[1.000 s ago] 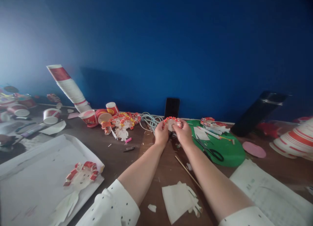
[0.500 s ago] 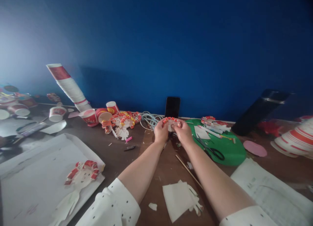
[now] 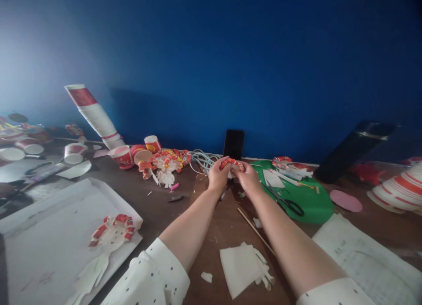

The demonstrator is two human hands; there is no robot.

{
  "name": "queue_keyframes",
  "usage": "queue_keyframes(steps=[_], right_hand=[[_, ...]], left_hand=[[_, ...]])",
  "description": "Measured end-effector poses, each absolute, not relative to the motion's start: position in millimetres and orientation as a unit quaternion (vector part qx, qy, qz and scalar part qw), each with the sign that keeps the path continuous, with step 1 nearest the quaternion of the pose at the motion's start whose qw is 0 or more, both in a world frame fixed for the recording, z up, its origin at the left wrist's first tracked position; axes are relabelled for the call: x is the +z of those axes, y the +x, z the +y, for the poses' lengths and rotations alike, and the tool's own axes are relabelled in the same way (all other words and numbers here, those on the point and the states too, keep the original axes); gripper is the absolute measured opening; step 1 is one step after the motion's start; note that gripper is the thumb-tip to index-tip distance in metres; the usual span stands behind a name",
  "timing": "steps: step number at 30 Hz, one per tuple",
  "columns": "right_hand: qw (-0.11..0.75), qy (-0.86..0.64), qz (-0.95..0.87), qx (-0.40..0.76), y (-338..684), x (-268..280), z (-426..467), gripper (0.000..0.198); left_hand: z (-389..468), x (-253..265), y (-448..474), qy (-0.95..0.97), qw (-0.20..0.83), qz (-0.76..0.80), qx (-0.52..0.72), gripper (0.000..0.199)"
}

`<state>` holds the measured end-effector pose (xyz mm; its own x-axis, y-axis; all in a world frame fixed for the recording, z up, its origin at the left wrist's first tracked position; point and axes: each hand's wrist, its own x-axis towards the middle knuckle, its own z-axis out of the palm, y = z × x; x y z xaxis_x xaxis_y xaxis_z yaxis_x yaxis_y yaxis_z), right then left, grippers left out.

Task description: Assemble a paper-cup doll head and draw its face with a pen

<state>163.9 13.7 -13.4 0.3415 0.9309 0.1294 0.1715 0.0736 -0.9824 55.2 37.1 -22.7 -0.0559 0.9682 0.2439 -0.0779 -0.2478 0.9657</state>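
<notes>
Between my two hands is a paper cutout point(image 3: 232, 164) with a red-and-white curled rim, raised over the middle of the table. My left hand point(image 3: 217, 176) has its fingers closed on the left side of it. My right hand point(image 3: 248, 178) grips its right side, thumb toward me. The fingers hide much of the cutout's face. Beneath my forearms lie a thin wooden stick point(image 3: 255, 230), a white paper square point(image 3: 240, 267) with a small cut paper hand beside it, and a paper scrap point(image 3: 206, 277).
A black phone point(image 3: 234, 144) leans on the blue wall. Scissors point(image 3: 292, 206) and pens lie on a green sheet point(image 3: 314, 204) at right. A leaning paper-cup stack point(image 3: 95, 116), a pile of paper figures point(image 3: 168, 164) and a white board point(image 3: 49, 234) with another figure are at left.
The cutout has tilted, so its red curled rim shows more and its pale face less. My hands stay nearly in place around it. The view has shifted slightly.
</notes>
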Motion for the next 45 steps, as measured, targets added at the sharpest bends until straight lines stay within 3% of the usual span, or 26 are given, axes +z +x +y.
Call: queue_keyframes(steps=[7, 14, 17, 22, 30, 37, 45], right_hand=[[0.557, -0.583, -0.477, 0.349, 165.0, -12.8, 13.3, 0.044], [0.556, -0.574, -0.48, 0.363, 167.3, -17.6, 16.9, 0.045], [0.569, -0.577, -0.467, 0.354, 169.4, -18.6, 18.6, 0.044], [0.619, -0.58, -0.415, 0.329, 177.4, -20.4, 22.6, 0.037], [0.666, -0.536, -0.388, 0.344, 173.9, -18.9, 23.7, 0.035], [0.671, -0.52, -0.393, 0.354, 172.8, -16.9, 22.2, 0.035], [0.644, -0.521, -0.396, 0.397, 169.7, -20.9, 22.4, 0.044]], left_hand=[[39.9, -20.3, 53.0, 0.534, 0.477, 0.385, 0.583, 0.044], [43.0, -21.2, 47.2, 0.614, 0.366, 0.418, 0.56, 0.03], [41.9, -22.6, 47.8, 0.618, 0.362, 0.402, 0.571, 0.037], [38.2, -24.4, 52.2, 0.545, 0.424, 0.37, 0.621, 0.059], [31.2, -20.1, 57.0, 0.49, 0.544, 0.367, 0.573, 0.048], [28.4, -19.5, 60.5, 0.424, 0.635, 0.383, 0.52, 0.014], [25.4, -14.0, 59.3, 0.3, 0.692, 0.357, 0.551, 0.021]])
